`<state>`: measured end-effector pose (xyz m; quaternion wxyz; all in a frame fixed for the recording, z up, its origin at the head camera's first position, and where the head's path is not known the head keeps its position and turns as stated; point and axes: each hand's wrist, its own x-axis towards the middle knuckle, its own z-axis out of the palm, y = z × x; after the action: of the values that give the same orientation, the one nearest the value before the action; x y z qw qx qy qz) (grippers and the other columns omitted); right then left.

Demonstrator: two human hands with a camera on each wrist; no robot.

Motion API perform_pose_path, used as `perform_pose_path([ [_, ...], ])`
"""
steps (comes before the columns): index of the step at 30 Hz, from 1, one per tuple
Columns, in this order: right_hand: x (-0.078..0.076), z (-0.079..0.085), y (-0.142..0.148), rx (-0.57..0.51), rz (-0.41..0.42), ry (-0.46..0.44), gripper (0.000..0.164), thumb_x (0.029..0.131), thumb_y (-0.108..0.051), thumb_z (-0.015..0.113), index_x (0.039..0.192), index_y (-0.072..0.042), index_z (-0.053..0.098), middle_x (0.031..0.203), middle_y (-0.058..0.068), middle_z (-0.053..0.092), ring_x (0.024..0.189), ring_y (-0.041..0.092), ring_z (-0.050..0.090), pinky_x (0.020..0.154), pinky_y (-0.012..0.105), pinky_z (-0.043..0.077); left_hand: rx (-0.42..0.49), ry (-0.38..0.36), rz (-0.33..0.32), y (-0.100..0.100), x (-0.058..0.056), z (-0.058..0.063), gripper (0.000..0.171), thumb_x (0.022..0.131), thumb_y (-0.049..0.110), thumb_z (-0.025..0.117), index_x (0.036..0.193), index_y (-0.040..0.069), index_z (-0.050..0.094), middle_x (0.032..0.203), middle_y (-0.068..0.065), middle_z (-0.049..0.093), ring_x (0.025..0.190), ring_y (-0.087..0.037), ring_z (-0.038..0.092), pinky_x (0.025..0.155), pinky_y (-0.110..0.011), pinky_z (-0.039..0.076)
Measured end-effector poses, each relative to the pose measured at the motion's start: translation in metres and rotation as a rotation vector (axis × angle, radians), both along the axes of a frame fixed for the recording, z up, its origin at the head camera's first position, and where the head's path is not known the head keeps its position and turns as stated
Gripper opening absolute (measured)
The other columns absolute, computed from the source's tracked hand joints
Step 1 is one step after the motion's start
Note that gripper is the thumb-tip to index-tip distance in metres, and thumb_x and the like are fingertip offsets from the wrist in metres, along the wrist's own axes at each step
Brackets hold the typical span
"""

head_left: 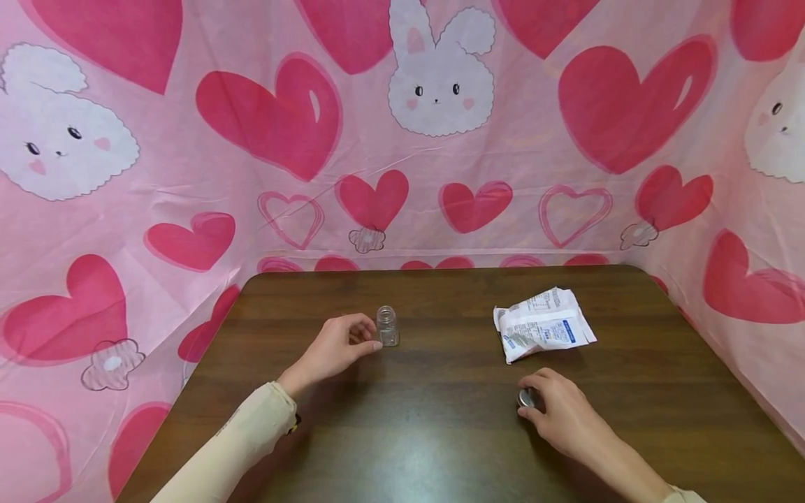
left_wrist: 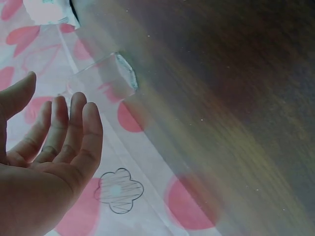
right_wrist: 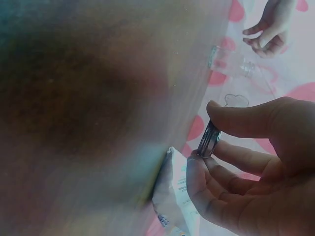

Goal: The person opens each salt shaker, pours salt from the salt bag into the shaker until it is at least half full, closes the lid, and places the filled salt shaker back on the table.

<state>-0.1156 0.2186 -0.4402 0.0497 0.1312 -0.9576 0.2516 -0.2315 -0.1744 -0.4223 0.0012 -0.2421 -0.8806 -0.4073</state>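
Standing upright on the brown table (head_left: 415, 426) was a small clear glass jar (head_left: 388, 328), its threaded neck uppermost. Left hand (head_left: 335, 347) was just beside it, on the jar's left. Fingers there were released, loosely bent, thumb apart from the rest and pointing toward the glass near its base; could not tell whether the thumb tip touched it. Left wrist view showed the palm bare, the four fingers slightly curved, with the jar beyond their tips.

Right hand (head_left: 562, 413) was nearer the table's front, well apart from the jar. Its fingers grasped a small silvery lid (head_left: 527, 398), pinched at the rim between thumb and fingertips. Right wrist view had the lid on edge, tilted, dark along its side. Could not tell if it met the tabletop.

Beyond the right hand, a white packet (head_left: 546, 325) with blue and dark print lay on the table, creased, to the right of the jar. Cream sleeve (head_left: 242, 436) covered the left forearm, with a small dark item (head_left: 294, 423) at the cuff. Pink cloth (head_left: 428, 157) hung behind and at both sides, printed with hearts (head_left: 474, 207) and white rabbit heads (head_left: 440, 98).
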Motion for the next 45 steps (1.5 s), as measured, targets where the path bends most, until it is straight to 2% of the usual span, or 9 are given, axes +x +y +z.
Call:
perform_pose_path([
  [8, 0.005, -0.003, 0.005, 0.018, -0.02, -0.091, 0.032, 0.075, -0.006, 0.094, 0.101, -0.006, 0.076, 0.099, 0.002, 0.065, 0.085, 0.014, 0.059, 0.078, 0.042, 0.054, 0.026, 0.005, -0.041, 0.004, 0.002, 0.001, 0.023, 0.09, 0.014, 0.086, 0.105, 0.005, 0.073, 0.09, 0.004, 0.069, 0.083, -0.014, 0.067, 0.081, -0.034, 0.058],
  [17, 0.01, -0.005, 0.009, 0.037, -0.016, -0.055, 0.034, 0.071, -0.003, 0.095, 0.098, -0.008, 0.074, 0.098, 0.0, 0.062, 0.084, 0.014, 0.059, 0.076, 0.041, 0.054, 0.035, 0.0, -0.063, 0.014, 0.006, 0.005, 0.021, 0.089, 0.012, 0.087, 0.103, 0.011, 0.072, 0.09, 0.004, 0.07, 0.082, -0.013, 0.068, 0.08, -0.033, 0.058],
  [23, 0.009, -0.004, 0.014, 0.044, -0.055, -0.16, 0.035, 0.072, -0.004, 0.095, 0.098, -0.008, 0.073, 0.093, 0.0, 0.059, 0.081, 0.016, 0.056, 0.074, 0.043, 0.052, 0.058, -0.001, -0.091, 0.02, 0.008, 0.006, 0.023, 0.087, 0.01, 0.088, 0.103, 0.01, 0.072, 0.09, 0.002, 0.069, 0.083, -0.014, 0.068, 0.081, -0.04, 0.059],
  [26, 0.009, -0.004, 0.017, 0.049, -0.063, -0.185, 0.034, 0.072, -0.005, 0.096, 0.096, -0.009, 0.072, 0.09, 0.0, 0.058, 0.079, 0.017, 0.055, 0.073, 0.043, 0.052, 0.055, 0.0, -0.105, 0.023, 0.009, 0.007, 0.023, 0.087, 0.01, 0.088, 0.103, 0.01, 0.072, 0.091, 0.002, 0.069, 0.083, -0.013, 0.068, 0.082, -0.044, 0.059],
  [34, 0.009, -0.005, 0.02, 0.066, -0.067, -0.205, 0.034, 0.07, -0.009, 0.097, 0.092, -0.01, 0.072, 0.086, -0.001, 0.057, 0.076, 0.018, 0.054, 0.072, 0.042, 0.05, 0.036, -0.02, -0.144, 0.03, 0.013, 0.008, 0.024, 0.088, 0.012, 0.088, 0.105, 0.01, 0.071, 0.096, -0.004, 0.07, 0.087, -0.014, 0.066, 0.084, -0.043, 0.059],
  [45, 0.012, -0.009, 0.023, 0.083, -0.078, -0.214, 0.037, 0.069, -0.011, 0.098, 0.092, -0.01, 0.07, 0.084, -0.001, 0.056, 0.076, 0.019, 0.053, 0.069, 0.043, 0.049, 0.04, -0.022, -0.167, 0.036, 0.016, 0.006, 0.025, 0.089, 0.015, 0.088, 0.107, 0.011, 0.071, 0.095, 0.0, 0.069, 0.087, -0.014, 0.065, 0.084, -0.047, 0.059],
])
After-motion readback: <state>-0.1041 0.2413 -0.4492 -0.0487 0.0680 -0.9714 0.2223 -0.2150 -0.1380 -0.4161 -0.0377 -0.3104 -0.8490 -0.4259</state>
